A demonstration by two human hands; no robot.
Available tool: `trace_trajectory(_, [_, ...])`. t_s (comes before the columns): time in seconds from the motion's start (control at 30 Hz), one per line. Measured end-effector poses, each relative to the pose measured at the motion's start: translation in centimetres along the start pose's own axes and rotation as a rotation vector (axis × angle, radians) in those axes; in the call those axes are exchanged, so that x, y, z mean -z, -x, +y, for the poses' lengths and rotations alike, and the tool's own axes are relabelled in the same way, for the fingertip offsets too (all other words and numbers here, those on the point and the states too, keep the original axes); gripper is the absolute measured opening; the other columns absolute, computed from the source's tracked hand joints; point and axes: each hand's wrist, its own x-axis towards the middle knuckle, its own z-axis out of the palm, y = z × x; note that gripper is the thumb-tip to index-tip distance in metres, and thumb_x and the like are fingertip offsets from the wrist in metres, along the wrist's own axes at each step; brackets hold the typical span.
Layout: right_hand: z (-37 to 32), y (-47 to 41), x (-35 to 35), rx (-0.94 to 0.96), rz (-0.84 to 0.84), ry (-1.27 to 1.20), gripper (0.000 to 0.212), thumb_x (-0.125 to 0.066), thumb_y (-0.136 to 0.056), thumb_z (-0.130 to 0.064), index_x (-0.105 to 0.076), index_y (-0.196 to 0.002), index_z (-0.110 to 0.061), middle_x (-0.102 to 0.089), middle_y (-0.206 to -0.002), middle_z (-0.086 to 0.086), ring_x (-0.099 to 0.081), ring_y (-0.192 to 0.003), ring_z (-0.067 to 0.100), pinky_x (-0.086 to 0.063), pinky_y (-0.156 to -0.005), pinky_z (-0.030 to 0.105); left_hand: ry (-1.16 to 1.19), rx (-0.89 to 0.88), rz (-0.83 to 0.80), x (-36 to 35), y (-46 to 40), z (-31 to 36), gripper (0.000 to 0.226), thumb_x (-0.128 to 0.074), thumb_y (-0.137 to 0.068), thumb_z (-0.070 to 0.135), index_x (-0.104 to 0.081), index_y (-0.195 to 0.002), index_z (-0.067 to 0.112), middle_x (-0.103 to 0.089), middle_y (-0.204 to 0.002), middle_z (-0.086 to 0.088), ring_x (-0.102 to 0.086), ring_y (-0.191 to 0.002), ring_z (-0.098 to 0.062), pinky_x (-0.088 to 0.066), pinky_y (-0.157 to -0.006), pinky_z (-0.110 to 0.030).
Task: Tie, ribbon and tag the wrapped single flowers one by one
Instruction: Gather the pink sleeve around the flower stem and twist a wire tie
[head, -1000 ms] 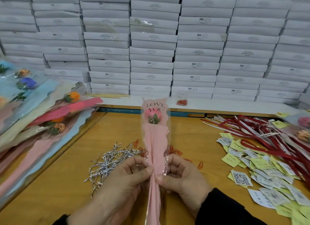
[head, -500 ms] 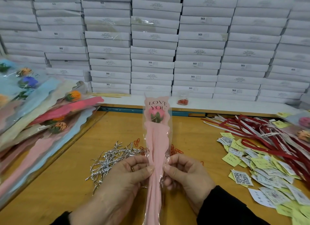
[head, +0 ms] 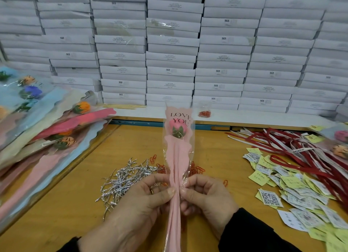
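A single pink flower in a pink and clear sleeve printed LOVE YOU (head: 178, 152) stands upright above the table's middle. My left hand (head: 139, 204) and my right hand (head: 205, 197) pinch the sleeve from both sides at its narrow waist, thumbs almost meeting. A heap of silver twist ties (head: 126, 178) lies just left of my hands. Red ribbons (head: 293, 154) and a spread of yellow and white paper tags (head: 293, 191) lie at the right.
A stack of wrapped flowers in several colours (head: 43, 135) lies on the left. Red paper clips (head: 197, 170) are scattered behind the sleeve, and a small bag of them (head: 204, 113) sits on the white ledge. White boxes (head: 173, 50) are stacked like a wall behind.
The sleeve has been gathered tighter at the waist between my thumbs. Both hands have stayed in nearly the same place.
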Motion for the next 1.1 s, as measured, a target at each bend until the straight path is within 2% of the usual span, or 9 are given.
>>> trace_trajectory(0.13, [-0.1, 0.01, -0.1, 0.009, 0.004, -0.014, 0.01, -0.059, -0.079, 0.012, -0.055, -0.076, 0.004, -0.059, -0.051, 0.014, -0.057, -0.038, 0.014, -0.049, -0.04, 0.02, -0.03, -0.003, 0.0, 0.14, -0.04, -0.18, 0.031, -0.063, -0.057, -0.008, -0.062, -0.087, -0.005, -0.062, -0.064, -0.023, -0.06, -0.048, -0.026, -0.05, -0.046, -0.026])
trace_trajectory(0.23, [-0.28, -0.01, -0.18, 0.016, -0.009, -0.027, 0.005, -0.059, -0.082, 0.004, -0.058, -0.077, 0.004, -0.062, -0.055, 0.014, -0.057, -0.042, 0.014, -0.049, -0.042, 0.02, -0.054, -0.005, 0.003, 0.06, -0.03, -0.18, 0.031, -0.064, -0.057, -0.007, -0.063, -0.088, -0.005, -0.062, -0.065, -0.022, -0.06, -0.052, -0.027, -0.051, -0.051, -0.029])
trace_trajectory(0.3, [-0.43, 0.08, -0.25, 0.024, -0.025, -0.015, 0.01, -0.064, -0.076, -0.007, -0.061, -0.077, 0.003, -0.063, -0.057, 0.014, -0.058, -0.044, 0.015, -0.05, -0.044, 0.02, -0.076, -0.026, 0.029, -0.01, -0.02, -0.21, 0.034, -0.065, -0.056, -0.006, -0.063, -0.089, -0.005, -0.062, -0.068, -0.022, -0.059, -0.056, -0.028, -0.049, -0.057, -0.032])
trace_trajectory(0.37, [-0.49, 0.21, -0.3, 0.038, -0.018, 0.018, 0.017, -0.068, -0.068, -0.011, -0.06, -0.076, 0.003, -0.062, -0.056, 0.014, -0.057, -0.043, 0.014, -0.05, -0.045, 0.02, -0.092, -0.05, 0.051, -0.03, -0.02, -0.27, 0.036, -0.066, -0.054, -0.005, -0.063, -0.091, -0.007, -0.061, -0.072, -0.024, -0.059, -0.058, -0.028, -0.05, -0.054, -0.031])
trace_trajectory(0.53, [-0.36, 0.21, -0.43, 0.074, 0.013, 0.056, 0.008, -0.063, -0.078, 0.006, -0.058, -0.074, 0.003, -0.059, -0.052, 0.012, -0.054, -0.039, 0.012, -0.046, -0.04, 0.019, -0.11, -0.061, 0.098, -0.18, 0.08, -0.38, 0.042, -0.068, -0.053, -0.002, -0.065, -0.094, -0.01, -0.061, -0.082, -0.031, -0.059, -0.067, -0.032, -0.048, -0.065, -0.035])
trace_trajectory(0.6, [-0.48, 0.27, -0.5, 0.083, 0.025, 0.06, 0.009, -0.063, -0.078, 0.007, -0.058, -0.072, 0.002, -0.058, -0.051, 0.01, -0.053, -0.038, 0.01, -0.044, -0.039, 0.018, -0.096, -0.061, 0.107, -0.29, 0.11, -0.34, 0.034, -0.067, -0.052, -0.003, -0.066, -0.086, -0.006, -0.064, -0.075, -0.027, -0.061, -0.058, -0.029, -0.051, -0.054, -0.031])
trace_trajectory(0.7, [-0.6, 0.37, -0.56, 0.097, 0.032, 0.072, 0.012, -0.063, -0.079, 0.008, -0.057, -0.071, 0.0, -0.056, -0.051, 0.008, -0.051, -0.037, 0.008, -0.041, -0.038, 0.016, -0.059, -0.053, 0.131, -0.43, 0.1, -0.34, 0.029, -0.065, -0.052, -0.005, -0.059, -0.08, -0.004, -0.061, -0.054, -0.017, -0.058, -0.04, -0.02, -0.047, -0.038, -0.021])
trace_trajectory(0.93, [-0.56, 0.43, -0.71, 0.133, 0.054, 0.092, 0.018, -0.061, -0.079, 0.011, -0.055, -0.069, -0.002, -0.054, -0.046, 0.002, -0.048, -0.036, 0.006, -0.038, -0.037, 0.015, -0.152, -0.097, 0.169, -0.64, 0.32, -0.31, 0.007, -0.071, -0.054, -0.002, -0.065, -0.058, -0.001, -0.06, -0.052, -0.018, -0.057, -0.039, -0.018, -0.043, -0.035, -0.019])
trace_trajectory(1.1, [-0.63, 0.5, -0.75, 0.147, 0.07, 0.108, 0.017, -0.063, -0.079, 0.008, -0.054, -0.069, -0.002, -0.053, -0.045, 0.0, -0.049, -0.036, 0.006, -0.037, -0.037, 0.015, -0.221, -0.132, 0.165, -0.5, 0.28, -0.6, 0.022, -0.063, -0.075, -0.009, -0.073, -0.058, 0.003, -0.066, -0.058, -0.022, -0.061, -0.045, -0.02, -0.049, -0.041, -0.02])
